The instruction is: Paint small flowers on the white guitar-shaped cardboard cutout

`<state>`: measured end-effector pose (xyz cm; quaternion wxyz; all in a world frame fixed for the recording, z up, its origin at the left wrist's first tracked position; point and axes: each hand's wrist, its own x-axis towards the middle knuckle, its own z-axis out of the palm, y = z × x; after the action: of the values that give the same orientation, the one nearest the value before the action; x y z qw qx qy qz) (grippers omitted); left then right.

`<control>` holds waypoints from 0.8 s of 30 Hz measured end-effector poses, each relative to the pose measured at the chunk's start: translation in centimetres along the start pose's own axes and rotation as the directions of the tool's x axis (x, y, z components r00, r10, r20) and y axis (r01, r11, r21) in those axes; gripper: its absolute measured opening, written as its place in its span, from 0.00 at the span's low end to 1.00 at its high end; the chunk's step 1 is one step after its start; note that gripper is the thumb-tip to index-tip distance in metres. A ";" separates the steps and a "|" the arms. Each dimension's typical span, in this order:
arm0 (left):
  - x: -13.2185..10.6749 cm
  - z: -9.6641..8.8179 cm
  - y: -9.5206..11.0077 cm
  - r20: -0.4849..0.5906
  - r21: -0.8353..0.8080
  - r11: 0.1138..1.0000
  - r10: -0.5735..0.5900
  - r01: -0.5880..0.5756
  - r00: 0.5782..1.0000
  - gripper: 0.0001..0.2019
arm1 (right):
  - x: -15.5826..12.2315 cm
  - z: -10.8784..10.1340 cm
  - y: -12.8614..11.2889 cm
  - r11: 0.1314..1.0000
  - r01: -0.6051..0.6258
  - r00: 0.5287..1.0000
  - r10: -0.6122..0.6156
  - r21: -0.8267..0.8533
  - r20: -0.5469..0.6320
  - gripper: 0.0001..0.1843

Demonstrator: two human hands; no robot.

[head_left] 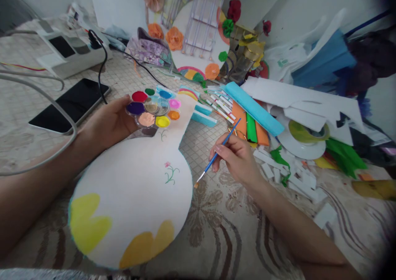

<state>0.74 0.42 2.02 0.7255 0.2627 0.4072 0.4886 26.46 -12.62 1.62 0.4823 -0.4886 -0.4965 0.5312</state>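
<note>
My left hand (108, 121) grips a round clear paint palette (154, 107) with several wells of colour, held over the neck of a white guitar-shaped cut-out (133, 193). The cut-out lies flat before me, with yellow and orange petal shapes painted at its lower edge and two small flower sketches near the middle. My right hand (238, 156) pinches a thin blue paintbrush (216, 156), its orange-tipped bristles pointing down just right of the cut-out's edge.
A black tablet (72, 104) and a white device with cables (71, 51) lie at the left. Paper flowers, a decorated guitar model (198, 36), coloured paper strips, a tape roll (306, 132) and white scraps crowd the back and right.
</note>
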 end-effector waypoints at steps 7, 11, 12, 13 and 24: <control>-0.2 0.2 0.1 -0.014 0.018 1.000 -0.010 0.010 1.000 0.17 | -0.1 0.1 0.2 0.999 -0.032 0.999 0.033 -0.042 0.028 0.09; -0.2 0.3 0.0 -0.031 0.016 1.000 -0.003 0.004 1.000 0.16 | -0.3 0.1 0.2 0.997 -0.025 0.999 0.022 0.068 0.049 0.09; -0.2 0.3 0.0 -0.036 0.014 1.000 -0.004 0.004 0.999 0.16 | -0.3 0.2 0.1 0.996 -0.052 0.995 0.046 0.070 0.088 0.08; -0.2 0.3 0.0 -0.039 0.012 1.000 -0.004 0.005 0.999 0.16 | -0.3 0.2 0.1 0.996 -0.074 0.991 0.068 0.053 0.112 0.08; -0.1 0.2 -0.1 -0.026 0.021 1.000 -0.009 0.010 1.000 0.15 | 0.0 1.0 0.7 0.996 -0.014 1.000 0.016 0.084 -0.016 0.10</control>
<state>0.92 0.29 2.11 0.7199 0.2621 0.4228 0.4841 25.44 -12.71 0.99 0.5026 -0.4761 -0.4658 0.5511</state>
